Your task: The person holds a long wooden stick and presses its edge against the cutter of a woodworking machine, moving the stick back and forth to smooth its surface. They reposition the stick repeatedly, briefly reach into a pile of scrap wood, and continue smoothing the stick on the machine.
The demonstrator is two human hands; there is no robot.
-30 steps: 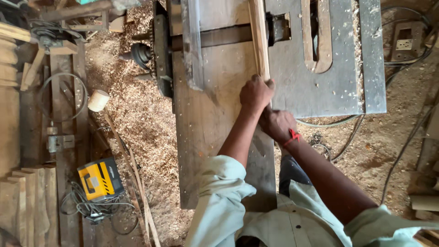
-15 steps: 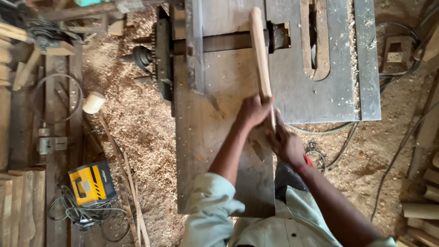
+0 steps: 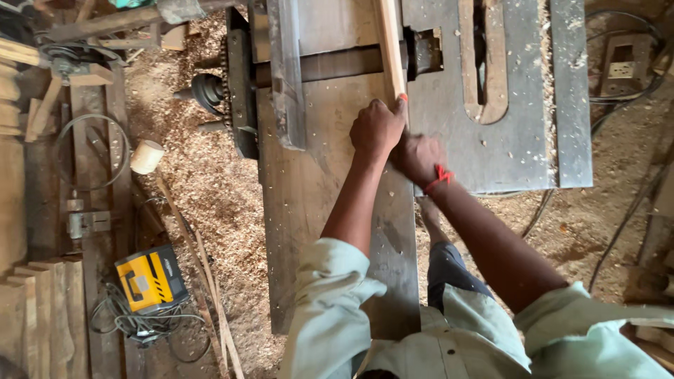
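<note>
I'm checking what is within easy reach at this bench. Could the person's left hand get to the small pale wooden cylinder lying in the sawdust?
Probably yes, with a sideways stretch. The left hand grips the wooden strip; the cylinder lies off to the left, beyond the table's edge, with nothing between.

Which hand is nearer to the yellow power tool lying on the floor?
Left. The left hand grips the wooden strip on the table's left half, on the side toward the yellow power tool. The right hand sits just beyond it, farther from the tool.
</note>
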